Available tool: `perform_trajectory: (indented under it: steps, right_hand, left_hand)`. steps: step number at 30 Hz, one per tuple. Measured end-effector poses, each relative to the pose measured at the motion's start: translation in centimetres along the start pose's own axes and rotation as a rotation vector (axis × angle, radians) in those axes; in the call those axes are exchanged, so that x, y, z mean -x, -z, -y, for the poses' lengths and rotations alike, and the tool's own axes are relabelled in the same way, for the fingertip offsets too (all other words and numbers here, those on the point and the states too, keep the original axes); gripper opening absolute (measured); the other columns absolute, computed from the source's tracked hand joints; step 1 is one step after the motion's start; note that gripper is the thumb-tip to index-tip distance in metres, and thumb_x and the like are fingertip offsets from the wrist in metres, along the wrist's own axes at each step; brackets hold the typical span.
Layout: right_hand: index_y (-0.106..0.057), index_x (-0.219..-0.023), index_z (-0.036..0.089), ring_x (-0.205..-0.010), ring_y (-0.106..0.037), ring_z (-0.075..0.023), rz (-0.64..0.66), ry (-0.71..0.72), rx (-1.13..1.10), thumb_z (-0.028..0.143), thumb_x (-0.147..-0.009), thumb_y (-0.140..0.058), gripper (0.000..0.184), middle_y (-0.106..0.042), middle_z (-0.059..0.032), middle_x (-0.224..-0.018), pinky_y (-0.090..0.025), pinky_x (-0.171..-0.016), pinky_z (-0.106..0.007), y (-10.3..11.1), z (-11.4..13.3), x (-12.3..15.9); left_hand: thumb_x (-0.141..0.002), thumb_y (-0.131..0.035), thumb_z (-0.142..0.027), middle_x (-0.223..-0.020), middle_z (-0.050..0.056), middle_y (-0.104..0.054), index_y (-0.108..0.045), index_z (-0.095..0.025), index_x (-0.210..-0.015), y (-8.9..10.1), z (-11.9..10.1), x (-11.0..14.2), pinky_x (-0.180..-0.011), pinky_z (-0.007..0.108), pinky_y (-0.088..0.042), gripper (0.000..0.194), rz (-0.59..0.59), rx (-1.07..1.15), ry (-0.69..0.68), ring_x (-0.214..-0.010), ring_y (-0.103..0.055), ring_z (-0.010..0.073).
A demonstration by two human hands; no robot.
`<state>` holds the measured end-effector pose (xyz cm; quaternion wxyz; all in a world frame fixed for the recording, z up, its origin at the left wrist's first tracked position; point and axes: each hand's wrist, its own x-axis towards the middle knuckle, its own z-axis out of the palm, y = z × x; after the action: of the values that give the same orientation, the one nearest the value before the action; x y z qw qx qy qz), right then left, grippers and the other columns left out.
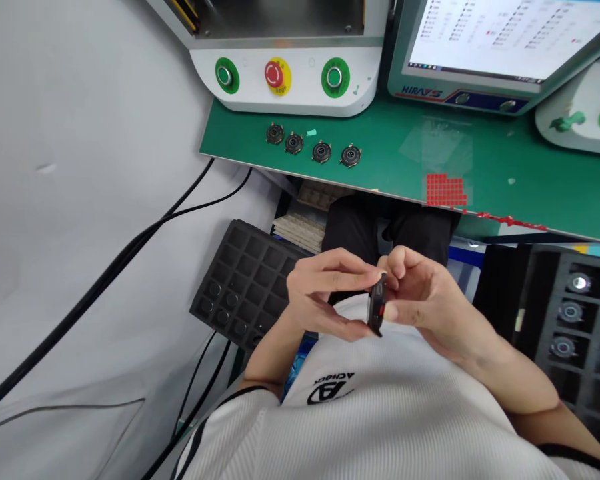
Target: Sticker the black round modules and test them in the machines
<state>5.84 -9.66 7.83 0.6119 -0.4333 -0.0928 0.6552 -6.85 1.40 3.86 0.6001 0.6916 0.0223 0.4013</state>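
Grey fabric sheet (80, 200) fills the left side, black cables (97, 283) running across it. The person's white ribbed top (380, 427) fills the bottom, with a black "A" logo (330, 393) and a small word above it, upside down in this view and not clearly readable. Green desk (380, 137) runs across the top. At its far edge sits a white machine panel (285, 83) with a red emergency stop button (274, 74) on a yellow ring marked "STOP", between two green-ringed buttons. Beside it, a monitor (480, 47) shows tables of text too small to read; its frame label looks like "HIRAYS". Black foam tray (575, 373) at right holds round metal parts; black foam tray (245, 280) at left has dark round parts in its lower pockets. Four round dark parts (321, 151) lie in a row on the desk, near a grid of small red squares (445, 190).

Dark rectangular housing (377, 305), red mark on its side, sits between both hands above the lap. Left hand (325, 293) pinches it with thumb and fingers; right hand (425, 300) pinches the opposite side.
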Motion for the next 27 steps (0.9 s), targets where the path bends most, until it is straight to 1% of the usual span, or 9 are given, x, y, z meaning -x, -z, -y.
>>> perform_trajectory:
  steps: [3, 6, 8, 10, 12, 15, 19, 23, 27]
  right_hand:
    - [-0.053, -0.077, 0.022, -0.064, -0.052, -0.0084, -0.037, 0.154, 0.066, 0.028, -0.066, -0.086, 0.035, -0.052, 0.0051, -0.072, -0.049, -0.056, -0.02, 0.6, -0.2, 0.2]
    - [-0.06, -0.086, 0.023, -0.079, -0.057, -0.0131, -0.219, 0.463, 0.319, 0.022, -0.076, -0.076, 0.019, -0.056, 0.0006, -0.085, -0.053, -0.071, -0.027, 1.3, -0.2, 0.6]
    - [-0.063, -0.094, 0.024, -0.09, -0.059, -0.0163, -0.313, 0.615, 0.509, 0.017, -0.078, -0.073, 0.02, -0.059, -0.0023, -0.095, -0.053, -0.08, -0.032, 1.5, -0.2, 0.8]
    - [-0.064, -0.101, 0.025, -0.097, -0.061, -0.0191, -0.318, 0.659, 0.638, 0.016, -0.079, -0.071, 0.024, -0.062, -0.0042, -0.103, -0.054, -0.085, -0.035, 1.5, -0.5, 0.9]
    - [-0.065, -0.104, 0.026, -0.099, -0.063, -0.02, -0.294, 0.647, 0.709, 0.016, -0.081, -0.07, 0.025, -0.065, -0.0045, -0.104, -0.055, -0.084, -0.036, 1.3, -0.9, 0.8]
    - [-0.065, -0.104, 0.026, -0.092, -0.066, -0.019, -0.279, 0.659, 0.728, 0.015, -0.081, -0.071, 0.026, -0.068, -0.0041, -0.103, -0.058, -0.076, -0.035, 1.2, -1.6, 0.8]
    - [-0.066, -0.105, 0.027, -0.092, -0.067, -0.0188, -0.256, 0.726, 0.705, 0.009, -0.078, -0.073, 0.033, -0.068, -0.0049, -0.11, -0.06, -0.071, -0.034, 1.3, -1.9, 1.0]
    - [-0.068, -0.104, 0.027, -0.084, -0.067, -0.0174, -0.205, 0.692, 0.61, 0.008, -0.077, -0.072, 0.033, -0.068, -0.0055, -0.114, -0.06, -0.064, -0.033, 1.2, -1.7, 1.3]
    - [-0.069, -0.109, 0.027, -0.077, -0.064, -0.0159, -0.113, 0.585, 0.368, 0.014, -0.087, -0.061, 0.026, -0.065, -0.008, -0.12, -0.057, -0.052, -0.029, 0.7, -1.5, 1.3]
  left_hand:
    - [-0.077, -0.077, -0.046, -0.096, 0.008, -0.074, -0.07, -0.025, -0.12, -0.8, 0.3, 0.3, -0.055, 0.021, -0.06, 0.048, -0.01, 0.382, 0.291, -0.069, -0.072, 0.0162]
    - [-0.086, -0.066, -0.047, -0.1, 0.011, -0.075, -0.069, -0.023, -0.122, -1.2, 0.2, 0.3, -0.051, 0.023, -0.06, 0.043, 0.02, 0.664, 0.558, -0.07, -0.074, 0.0202]
    - [-0.092, -0.058, -0.042, -0.102, 0.014, -0.075, -0.067, -0.018, -0.123, -1.4, -0.2, 0.2, -0.053, 0.025, -0.061, 0.04, 0.06, 0.784, 0.684, -0.072, -0.075, 0.022]
    - [-0.096, -0.05, -0.037, -0.101, 0.016, -0.074, -0.067, -0.014, -0.119, -1.7, -0.7, 0.0, -0.056, 0.027, -0.061, 0.036, 0.071, 0.845, 0.752, -0.07, -0.075, 0.0212]
    - [-0.097, -0.047, -0.037, -0.095, 0.014, -0.074, -0.067, -0.012, -0.111, -2.3, -1.1, -0.1, -0.057, 0.026, -0.061, 0.034, 0.02, 0.829, 0.752, -0.065, -0.072, 0.018]
    - [-0.092, -0.058, -0.045, -0.083, 0.006, -0.07, -0.063, -0.015, -0.101, -3.3, -1.3, 0.1, -0.052, 0.021, -0.057, 0.031, -0.085, 0.661, 0.697, -0.057, -0.066, 0.0117]
    - [-0.093, -0.059, -0.036, -0.066, -0.003, -0.058, -0.056, -0.019, -0.091, -4.2, -1.1, 0.5, -0.044, 0.015, -0.047, 0.018, -0.127, 0.488, 0.62, -0.049, -0.057, 0.0069]
    - [-0.096, -0.055, -0.037, -0.068, -0.003, -0.057, -0.057, -0.02, -0.094, -4.5, -1.1, 0.6, -0.042, 0.016, -0.043, 0.017, -0.13, 0.33, 0.516, -0.047, -0.054, 0.0062]
    - [-0.098, -0.05, -0.037, -0.074, -0.003, -0.058, -0.055, -0.019, -0.093, -4.9, -1.8, 0.0, -0.047, 0.017, -0.043, 0.02, -0.16, 0.136, 0.427, -0.049, -0.053, 0.0043]
